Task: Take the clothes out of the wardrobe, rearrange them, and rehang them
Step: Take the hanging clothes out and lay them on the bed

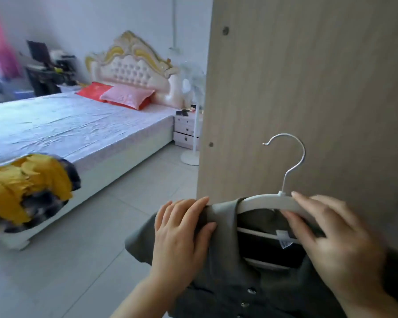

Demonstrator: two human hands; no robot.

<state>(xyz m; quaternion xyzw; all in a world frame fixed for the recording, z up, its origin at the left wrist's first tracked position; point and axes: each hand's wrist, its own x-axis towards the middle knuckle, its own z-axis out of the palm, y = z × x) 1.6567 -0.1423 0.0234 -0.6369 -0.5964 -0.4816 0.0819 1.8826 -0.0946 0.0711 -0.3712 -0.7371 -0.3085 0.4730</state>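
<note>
A shirt (pixel 239 283) on a hanger (pixel 269 203) is held before the wardrobe panel (pixel 308 88); the left hand (pixel 179 235) grips its left shoulder, the right hand (pixel 336 235) the hanger's right arm. Left of the panel stands the bed (pixel 67 127), with a clothes pile (pixel 28 187) on its near corner and pillows (pixel 126 96) at its head.

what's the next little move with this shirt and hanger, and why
Probably tug the grey shirt at its left shoulder further over the end of the white hanger. The left hand grips bunched fabric there, the right hand pinches the hanger's other arm, and the hook is free, so the shirt likely needs seating squarely before hanging.
</note>
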